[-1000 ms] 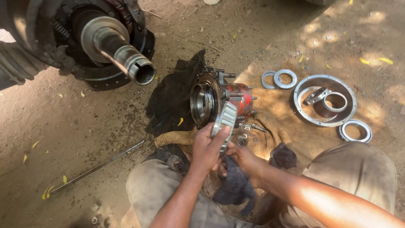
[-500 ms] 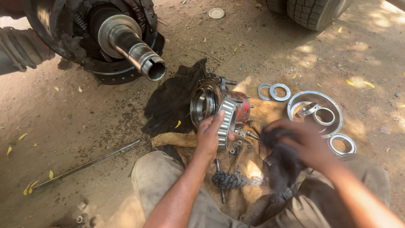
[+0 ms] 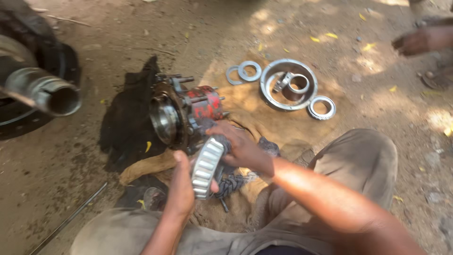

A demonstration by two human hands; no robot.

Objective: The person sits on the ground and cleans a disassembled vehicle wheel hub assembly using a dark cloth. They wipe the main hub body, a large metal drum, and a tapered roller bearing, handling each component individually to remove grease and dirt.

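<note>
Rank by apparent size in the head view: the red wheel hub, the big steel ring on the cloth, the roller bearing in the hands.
1. red wheel hub
2. big steel ring, somewhat smaller
3. roller bearing, smallest, though nearest the camera, which may enlarge it

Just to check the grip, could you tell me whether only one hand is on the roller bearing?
No, both the left hand and the right hand grip the bearing.
</note>
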